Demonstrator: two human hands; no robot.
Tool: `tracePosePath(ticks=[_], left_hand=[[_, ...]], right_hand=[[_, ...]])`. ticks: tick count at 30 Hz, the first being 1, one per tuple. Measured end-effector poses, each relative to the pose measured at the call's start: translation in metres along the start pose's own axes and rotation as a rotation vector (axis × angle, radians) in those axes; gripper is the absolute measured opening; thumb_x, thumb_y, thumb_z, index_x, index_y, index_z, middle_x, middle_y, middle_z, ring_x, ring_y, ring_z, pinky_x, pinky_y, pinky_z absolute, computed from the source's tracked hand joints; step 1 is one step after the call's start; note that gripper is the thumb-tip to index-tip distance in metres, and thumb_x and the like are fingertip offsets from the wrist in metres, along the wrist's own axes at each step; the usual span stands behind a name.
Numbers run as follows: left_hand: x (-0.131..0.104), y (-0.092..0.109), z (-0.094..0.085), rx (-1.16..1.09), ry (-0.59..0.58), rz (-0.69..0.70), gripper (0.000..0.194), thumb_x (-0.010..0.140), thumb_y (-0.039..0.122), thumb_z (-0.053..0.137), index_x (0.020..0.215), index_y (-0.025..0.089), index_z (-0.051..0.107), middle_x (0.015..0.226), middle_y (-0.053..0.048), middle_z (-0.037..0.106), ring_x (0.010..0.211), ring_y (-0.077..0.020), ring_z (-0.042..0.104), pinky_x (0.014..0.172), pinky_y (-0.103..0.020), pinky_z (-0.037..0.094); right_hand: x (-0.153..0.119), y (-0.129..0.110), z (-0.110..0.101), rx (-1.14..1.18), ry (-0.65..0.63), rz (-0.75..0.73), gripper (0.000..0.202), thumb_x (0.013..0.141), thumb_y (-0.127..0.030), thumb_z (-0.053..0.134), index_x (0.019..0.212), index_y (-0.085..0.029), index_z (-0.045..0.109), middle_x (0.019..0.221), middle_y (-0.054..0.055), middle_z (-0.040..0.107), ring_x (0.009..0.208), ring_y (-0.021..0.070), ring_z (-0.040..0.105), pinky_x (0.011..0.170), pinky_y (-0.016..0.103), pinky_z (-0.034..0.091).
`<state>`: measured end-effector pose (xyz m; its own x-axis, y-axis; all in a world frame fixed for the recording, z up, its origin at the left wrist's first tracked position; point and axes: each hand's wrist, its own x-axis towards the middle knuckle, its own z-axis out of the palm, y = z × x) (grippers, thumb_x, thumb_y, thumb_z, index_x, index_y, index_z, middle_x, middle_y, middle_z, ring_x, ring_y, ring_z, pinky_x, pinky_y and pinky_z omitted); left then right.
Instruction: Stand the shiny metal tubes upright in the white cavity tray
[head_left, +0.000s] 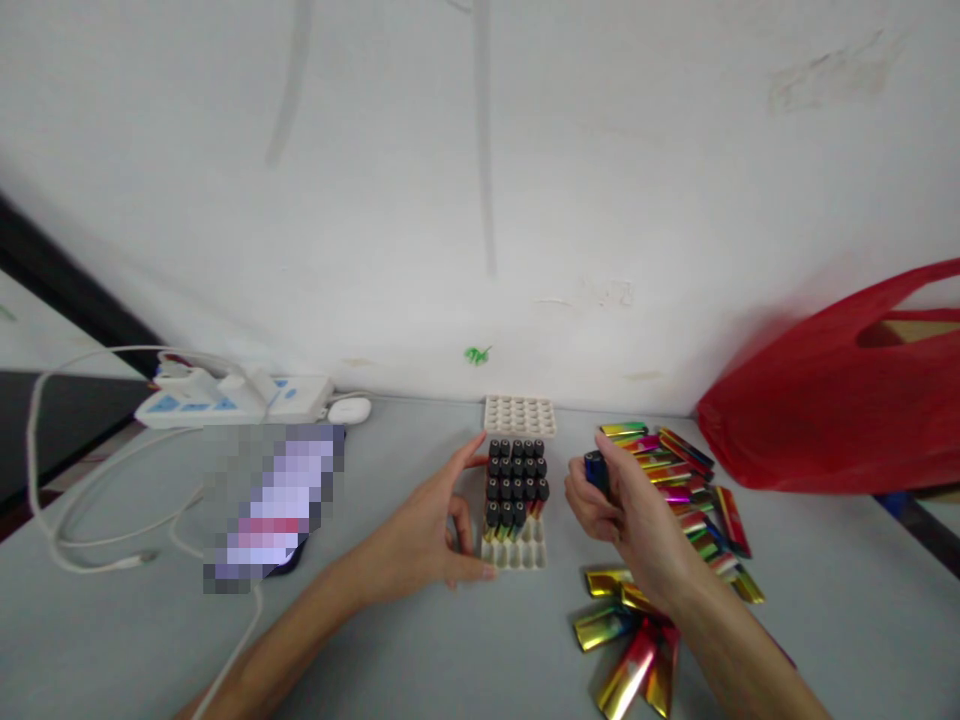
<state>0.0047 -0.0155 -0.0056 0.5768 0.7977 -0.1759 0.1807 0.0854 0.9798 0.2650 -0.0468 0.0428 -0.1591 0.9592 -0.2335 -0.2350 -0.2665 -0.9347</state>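
Note:
A pale moulded tray (534, 555) with round hollows holds several upright, black-topped cylinders (517, 488) that look like batteries. Some of their lower parts show shiny gold and red. The front hollows hold nothing. My left hand (442, 530) is open along the tray's left side, thumb by its front corner and forefinger by its back corner. To the right of the tray, my right hand (611, 495) is closed around a dark cylinder (595, 468), its round end showing above the fingers. I cannot make out its lower part.
Shiny multicoloured pieces (634, 660) lie around my right forearm. A second pale tray (520, 415) rests by the wall. A red bag (817, 400) stands at right. On the left are a phone (281, 510), a power strip (300, 400), white cables and a small white case (349, 410).

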Motion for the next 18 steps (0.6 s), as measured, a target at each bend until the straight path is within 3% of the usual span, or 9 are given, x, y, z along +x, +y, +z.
tracePosePath(ticks=[8, 18], left_hand=[[-0.002, 0.003, 0.001, 0.002, 0.003, 0.004, 0.145, 0.07, 0.016, 0.103, 0.178, 0.048, 0.013, 0.171, -0.023, 0.043, 0.063, -0.0054, 0.067, 0.046, -0.018, 0.058], [-0.002, 0.003, 0.0, 0.001, -0.009, -0.003, 0.145, 0.071, 0.019, 0.104, 0.178, 0.051, 0.012, 0.179, -0.023, 0.03, 0.064, -0.0063, 0.069, 0.048, -0.022, 0.06]], right_hand=[[0.0, 0.002, -0.002, 0.008, -0.009, -0.006, 0.064, 0.102, -0.073, 0.051, 0.06, -0.026, 0.038, 0.058, -0.009, 0.019, 0.054, 0.0136, 0.013, 0.051, 0.033, 0.012], [0.002, 0.015, 0.002, 0.002, 0.012, 0.048, 0.06, 0.1, -0.068, 0.051, 0.058, -0.027, 0.036, 0.057, -0.009, 0.018, 0.051, 0.0119, 0.011, 0.048, 0.03, 0.009]])
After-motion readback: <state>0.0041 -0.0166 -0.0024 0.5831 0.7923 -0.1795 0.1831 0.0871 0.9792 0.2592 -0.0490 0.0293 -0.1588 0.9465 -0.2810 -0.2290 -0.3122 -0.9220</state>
